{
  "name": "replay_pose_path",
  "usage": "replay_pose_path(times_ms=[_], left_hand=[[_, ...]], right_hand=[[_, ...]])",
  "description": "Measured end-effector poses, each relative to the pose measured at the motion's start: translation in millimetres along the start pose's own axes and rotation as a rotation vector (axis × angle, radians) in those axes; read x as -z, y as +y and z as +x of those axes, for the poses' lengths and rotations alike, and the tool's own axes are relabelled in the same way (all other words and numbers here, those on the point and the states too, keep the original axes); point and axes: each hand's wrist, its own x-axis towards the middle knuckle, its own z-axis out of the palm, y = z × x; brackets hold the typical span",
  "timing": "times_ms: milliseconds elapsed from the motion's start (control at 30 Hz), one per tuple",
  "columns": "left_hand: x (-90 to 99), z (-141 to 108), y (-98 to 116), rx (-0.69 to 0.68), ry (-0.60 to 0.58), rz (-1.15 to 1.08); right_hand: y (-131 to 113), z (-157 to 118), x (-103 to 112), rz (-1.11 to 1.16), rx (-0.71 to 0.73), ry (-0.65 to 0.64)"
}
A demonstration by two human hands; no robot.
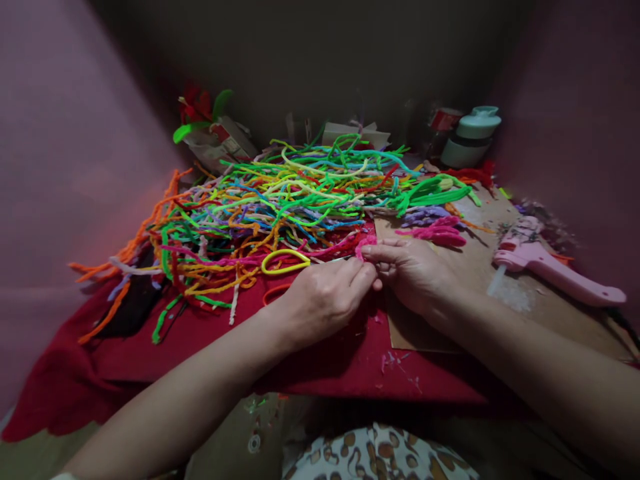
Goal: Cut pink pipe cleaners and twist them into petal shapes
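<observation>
Pink fuzzy piece [365,246] just off centre, 3 o'clock; visible part's long axis points roughly 1 o'clock, lower end hidden. Right hand [413,270] pinches it. Left hand [327,293] closed alongside, any hold hidden. Box [234,139] at 11 o'clock, print too small to read.

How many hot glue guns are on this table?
1: the pink hot glue gun on the cardboard, right of the right hand. Others may hide under the chenille stems.
</observation>
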Motion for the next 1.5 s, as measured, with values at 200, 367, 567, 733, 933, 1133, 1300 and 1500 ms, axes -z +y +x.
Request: replay_pose_path(times_ms=[200,367,567,733,933,1133,1300,1500], left_hand=[[5.6,6.3,-3.7,0.651,0.017,-0.756],[10.5,13.4,-8.7,0.957,-0.061,-1.496],[7.4,11.5,-11.2,0.958,-0.007,-1.439],[7.4,13.1,-8.9,0.992,0.041,-1.396],[8.2,14.4,-5.9,1.02,-0.017,-1.417],[6.1,13.6,-4.9,0.934,-0.018,-1.317],[4.7,14.2,-4.2,0.926,-0.044,-1.329],[2.5,13.1,-4.6,0.922,-0.059,-1.363]], right_hand=[[-3.1,-2.6,-1.8,-0.052,0.005,-0.037],[-5.1,-2.3,-1.3,-0.067,0.0,-0.09],[-5.0,-3.8,-1.5,-0.097,0.0,-0.033],[-4.5,-3.6,-1.9,-0.116,-0.021,-0.035],[-4.9,-4.1,-2.8,-0.125,-0.039,-0.022],[-3.9,-4.1,-1.4,-0.099,-0.042,-0.025],[-2.1,-3.2,-0.9,-0.073,-0.081,-0.054],[-4.2,-3.9,-2.2,-0.005,-0.073,-0.051]])
